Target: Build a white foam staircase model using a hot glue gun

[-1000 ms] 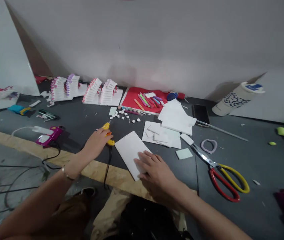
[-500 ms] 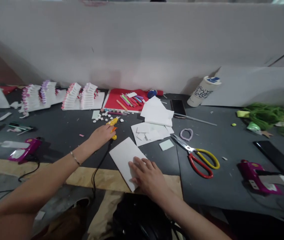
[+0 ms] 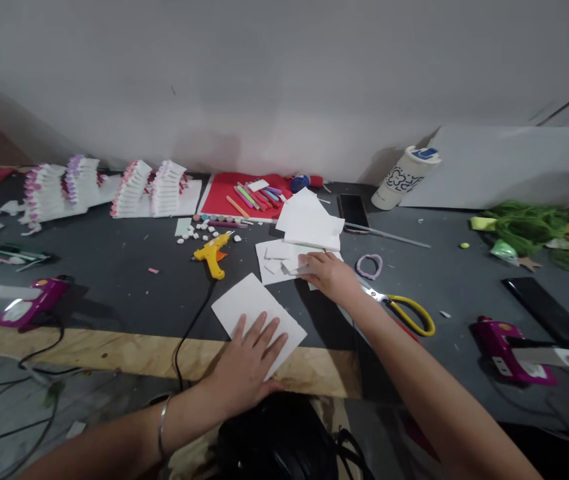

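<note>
Left hand (image 3: 241, 367) spread on the white board (image 3: 247, 300), palm down near its near-left side. Grip open, fingers apart, flat contact, nothing pinched. Board flat on the worktop (image 3: 134, 290), close to the wearer's body, set askew: long axis runs from far left to near right. Left fingers point away from the body and a little right, so they lie roughly across that axis.

Right hand (image 3: 337, 277) is out past the board's far right edge. Forearm comes in from near right, passing over part of the scissors (image 3: 417, 317); fingers point left. Fingertips are at the right side of the small white pieces (image 3: 278, 253), touching or just over them. Whether the grip is closed on one of them, cannot tell: fingers hide the contact.

Key relation: pieces lie beyond the board and to its right, directly left of the right fingertips. Right hand plainly nearer to them; left hand is nearer the wearer's body, on the board. Pieces rest at mixed angles, some overlapping, so no single long axis for the pile.

Yellow glue gun (image 3: 209, 253) beyond the board, to its left. Nozzle points away and right, handle end toward the board. Left hand is nearer to that handle than the right.
</note>
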Available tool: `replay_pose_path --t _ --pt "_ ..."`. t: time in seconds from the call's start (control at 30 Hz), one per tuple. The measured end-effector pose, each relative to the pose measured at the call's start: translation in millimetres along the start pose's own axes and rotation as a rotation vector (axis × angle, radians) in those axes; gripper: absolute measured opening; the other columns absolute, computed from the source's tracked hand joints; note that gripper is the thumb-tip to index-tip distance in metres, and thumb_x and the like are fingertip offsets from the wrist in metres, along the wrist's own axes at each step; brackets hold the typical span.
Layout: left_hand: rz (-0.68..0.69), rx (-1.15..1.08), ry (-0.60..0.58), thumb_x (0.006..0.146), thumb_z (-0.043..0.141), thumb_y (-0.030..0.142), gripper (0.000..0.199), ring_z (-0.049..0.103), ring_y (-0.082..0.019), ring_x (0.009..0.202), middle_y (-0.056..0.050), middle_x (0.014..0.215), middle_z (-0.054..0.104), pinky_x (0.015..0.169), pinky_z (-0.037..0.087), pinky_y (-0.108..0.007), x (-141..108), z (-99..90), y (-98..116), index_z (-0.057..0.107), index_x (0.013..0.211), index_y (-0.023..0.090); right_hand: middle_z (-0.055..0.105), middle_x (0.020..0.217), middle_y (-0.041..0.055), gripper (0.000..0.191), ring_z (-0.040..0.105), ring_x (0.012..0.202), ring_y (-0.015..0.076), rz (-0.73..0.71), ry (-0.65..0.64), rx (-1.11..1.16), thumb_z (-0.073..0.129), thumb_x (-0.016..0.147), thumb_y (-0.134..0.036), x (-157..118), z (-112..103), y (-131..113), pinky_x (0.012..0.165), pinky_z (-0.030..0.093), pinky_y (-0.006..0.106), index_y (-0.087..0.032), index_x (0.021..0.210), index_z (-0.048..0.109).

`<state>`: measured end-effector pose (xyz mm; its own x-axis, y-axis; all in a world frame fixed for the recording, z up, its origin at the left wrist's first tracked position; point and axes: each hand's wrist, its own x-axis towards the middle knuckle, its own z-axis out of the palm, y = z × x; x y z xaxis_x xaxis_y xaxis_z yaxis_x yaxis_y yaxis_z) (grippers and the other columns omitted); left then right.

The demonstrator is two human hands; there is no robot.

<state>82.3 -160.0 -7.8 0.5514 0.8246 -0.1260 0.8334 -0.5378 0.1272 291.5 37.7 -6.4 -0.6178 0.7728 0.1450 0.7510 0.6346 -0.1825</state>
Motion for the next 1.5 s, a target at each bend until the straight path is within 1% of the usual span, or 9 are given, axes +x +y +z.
replay_pose_path --t 0.13,0.33,0.57,0.67,0.93,1.13,1.3,1.4,1.5 --pt "0.136 -0.035 -0.026 0.090 0.054 0.032 0.061 0.026 -0.038 0.146 -0.015 0.156 0.037 0.116 0.019 -0.064 -9 -4.3 -11 0.041 0.147 0.017 0.067 0.122 0.0110 0.039 0.059 0.105 0.0285 0.073 -0.009 -0.069 0.063 0.091 -0.033 7 -3 -13 0.082 0.050 0.037 -0.024 0.129 0.059" --pt "0.335 -0.153 -0.081 0.089 0.052 0.028 0.058 0.025 -0.029 0.148 -0.007 0.154 0.043 0.122 0.014 -0.053 -34 -5.3 -18 0.042 0.145 0.019 0.066 0.126 0.0105 0.038 0.059 0.107 0.0284 0.087 0.003 -0.083 0.061 0.092 -0.030 6 -2 -15 0.081 0.049 0.036 -0.023 0.130 0.058" --pt "0.418 -0.212 -0.062 0.089 0.052 0.024 0.058 0.025 -0.026 0.148 -0.008 0.154 0.043 0.123 0.016 -0.047 31 -12.5 -31 0.042 0.145 0.019 0.068 0.120 0.0113 0.037 0.058 0.104 0.0296 0.152 0.030 -0.074 0.060 0.092 -0.039 31 -4 -23 0.075 0.049 0.035 -0.023 0.126 0.061" --pt "0.422 -0.219 -0.034 0.088 0.054 0.021 0.057 0.026 -0.026 0.148 -0.008 0.155 0.042 0.123 0.017 -0.047 42 -17.9 -37 0.045 0.144 0.020 0.068 0.122 0.0111 0.039 0.060 0.102 0.0285 0.127 0.064 -0.021 0.056 0.095 -0.035 18 -13 -15 0.079 0.049 0.036 -0.021 0.131 0.058" --pt "0.150 -0.195 0.066 0.089 0.062 0.045 0.062 0.018 -0.035 0.150 -0.011 0.158 0.036 0.117 0.013 -0.066 36 -19.3 -39 0.043 0.146 0.029 0.070 0.117 0.0104 0.028 0.059 0.106 0.0298 0.018 0.072 -0.054 0.055 0.091 -0.015 -53 -20 8 0.087 0.046 0.045 -0.022 0.114 0.068" --pt "0.132 -0.170 -0.029 0.092 0.059 0.040 0.058 0.020 -0.033 0.149 -0.007 0.158 0.037 0.117 0.013 -0.065 23 -12.1 -32 0.041 0.147 0.031 0.067 0.126 0.0127 0.035 0.056 0.111 0.0319 0.037 0.030 -0.161 0.062 0.089 -0.017 -45 -14 4 0.086 0.043 0.044 -0.019 0.124 0.063" --pt "0.104 -0.159 -0.018 0.091 0.061 0.035 0.061 0.021 -0.032 0.150 -0.008 0.157 0.037 0.118 0.013 -0.064 6 -16.3 -28 0.040 0.147 0.031 0.072 0.104 0.0143 0.025 0.059 0.100 0.0318 0.021 -0.037 -0.192 0.063 0.089 -0.023 -35 -16 7 0.082 0.042 0.042 -0.018 0.113 0.068" --pt "0.099 -0.197 0.044 0.090 0.061 0.033 0.059 0.024 -0.032 0.148 -0.011 0.154 0.042 0.118 0.013 -0.063 4 -17.2 -29 0.042 0.146 0.026 0.071 0.095 0.0130 0.025 0.060 0.095 0.0310 0.007 -0.001 -0.129 0.062 0.089 -0.026 -37 -21 9 0.080 0.044 0.041 -0.018 0.111 0.068" --pt "-0.004 -0.340 0.238 0.094 0.053 0.031 0.046 0.040 -0.029 0.141 -0.013 0.144 0.053 0.118 0.024 -0.057 4 -20.5 -32 0.050 0.139 0.022 0.070 0.098 0.0098 0.030 0.063 0.093 0.0263 -0.026 0.083 0.127 0.059 0.089 -0.027 -45 -23 -7 0.081 0.049 0.038 -0.019 0.118 0.063"
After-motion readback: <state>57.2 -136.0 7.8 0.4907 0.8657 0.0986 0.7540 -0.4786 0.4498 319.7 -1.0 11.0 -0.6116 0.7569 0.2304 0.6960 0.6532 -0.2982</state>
